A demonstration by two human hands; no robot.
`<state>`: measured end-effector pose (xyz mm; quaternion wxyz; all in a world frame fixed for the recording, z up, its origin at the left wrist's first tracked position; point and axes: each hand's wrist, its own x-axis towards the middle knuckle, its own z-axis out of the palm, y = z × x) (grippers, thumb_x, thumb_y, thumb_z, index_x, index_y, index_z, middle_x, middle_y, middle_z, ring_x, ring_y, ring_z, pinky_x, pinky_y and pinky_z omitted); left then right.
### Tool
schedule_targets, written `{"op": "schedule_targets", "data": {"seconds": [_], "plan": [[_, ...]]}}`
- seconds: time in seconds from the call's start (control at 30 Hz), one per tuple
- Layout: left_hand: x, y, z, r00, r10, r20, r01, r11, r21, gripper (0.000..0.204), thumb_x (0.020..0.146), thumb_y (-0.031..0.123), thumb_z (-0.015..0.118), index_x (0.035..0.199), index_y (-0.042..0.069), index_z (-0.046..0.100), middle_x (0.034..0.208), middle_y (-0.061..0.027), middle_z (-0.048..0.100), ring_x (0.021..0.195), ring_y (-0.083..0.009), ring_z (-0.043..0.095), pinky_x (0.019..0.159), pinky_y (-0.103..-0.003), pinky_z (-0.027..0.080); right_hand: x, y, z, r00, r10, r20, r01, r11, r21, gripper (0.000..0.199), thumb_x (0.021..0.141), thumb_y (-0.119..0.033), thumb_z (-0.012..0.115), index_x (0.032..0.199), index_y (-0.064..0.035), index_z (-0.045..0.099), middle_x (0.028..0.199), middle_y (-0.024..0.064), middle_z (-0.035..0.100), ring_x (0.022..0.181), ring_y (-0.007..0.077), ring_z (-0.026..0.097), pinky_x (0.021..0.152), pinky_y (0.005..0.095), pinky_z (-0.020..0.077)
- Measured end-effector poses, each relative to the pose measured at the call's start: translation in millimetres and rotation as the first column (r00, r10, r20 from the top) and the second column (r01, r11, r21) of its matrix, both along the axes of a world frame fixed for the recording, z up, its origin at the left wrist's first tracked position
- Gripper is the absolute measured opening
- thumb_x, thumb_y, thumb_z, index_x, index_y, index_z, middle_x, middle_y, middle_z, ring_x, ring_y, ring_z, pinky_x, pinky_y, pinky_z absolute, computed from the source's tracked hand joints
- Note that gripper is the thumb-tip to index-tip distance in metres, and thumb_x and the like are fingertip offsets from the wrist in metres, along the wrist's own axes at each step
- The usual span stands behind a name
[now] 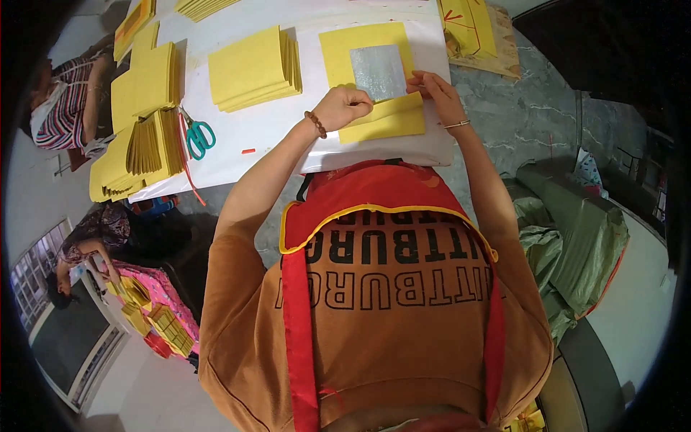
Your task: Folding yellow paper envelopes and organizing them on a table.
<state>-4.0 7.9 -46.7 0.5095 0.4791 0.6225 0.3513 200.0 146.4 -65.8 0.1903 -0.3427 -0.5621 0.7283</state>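
Observation:
Before me lies a yellow paper sheet (383,124) with a silver-grey rectangle (378,73) on its upper face. The near part of the sheet is turned up and over, so its edge lies across the lower end of the silver area. My left hand (344,108), with a beaded bracelet at the wrist, is closed on the flap's left end, fingertips pinched together. At the flap's right end my right hand (437,95) grips the paper between thumb and fingers; a thin bangle circles that wrist.
Left of the sheet stands a stack of folded yellow paper (248,68). Further left are more yellow bundles (147,144) and teal-handled scissors (199,137) on the white-covered table (270,137). Two other people sit at the left. Green sacking (568,230) lies at the right.

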Motion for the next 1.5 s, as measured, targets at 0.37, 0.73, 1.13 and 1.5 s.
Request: {"op": "schedule_targets", "data": {"seconds": [0.37,0.73,1.13,1.5], "plan": [[-1,0,-1,0.998,-0.059,-0.033,0.062,0.995,0.072,0.018,0.081,0.014,0.056,0.088,0.000,0.064,0.070,-0.0069,0.062,0.065,-0.0151,0.057,0.063,-0.026,0.045,0,0,-2,1.000,-0.003,0.013,0.003,1.000,-0.001,0.039,0.095,-0.029,0.041,0.115,0.0030,0.051,0.101,0.0097,0.060,0.091,0.0158,0.059,0.084,0.0266,0.0448],[31,-22,11,0.617,-0.035,-0.786,0.585,0.689,0.429,0.040,0.073,0.008,0.057,0.112,0.016,0.054,0.101,-0.0058,0.052,0.091,-0.0217,0.051,0.077,-0.032,0.045,-1,1,-2,1.000,-0.011,0.008,0.011,1.000,0.003,0.038,0.095,-0.028,0.042,0.115,0.0031,0.051,0.102,0.0093,0.060,0.092,0.0166,0.060,0.086,0.0275,0.0443],[22,-18,4,0.738,-0.075,-0.671,0.479,0.759,0.442,0.034,0.079,0.011,0.056,0.113,0.012,0.054,0.101,-0.0058,0.053,0.088,-0.0244,0.052,0.081,-0.032,0.044,-1,0,3,1.000,-0.011,0.023,0.011,1.000,0.013,0.038,0.094,-0.028,0.042,0.115,0.0023,0.052,0.102,0.0088,0.060,0.092,0.0152,0.060,0.085,0.0264,0.0440],[26,-19,8,0.649,-0.150,-0.746,0.584,0.726,0.362,0.049,0.067,0.020,0.069,0.112,0.011,0.054,0.109,-0.0089,0.050,0.094,-0.0255,0.049,0.080,-0.035,0.043,0,0,0,1.000,-0.028,0.013,0.028,1.000,-0.002,0.039,0.095,-0.030,0.041,0.116,0.0014,0.051,0.102,0.0082,0.060,0.091,0.0153,0.059,0.086,0.0273,0.0426]]}}
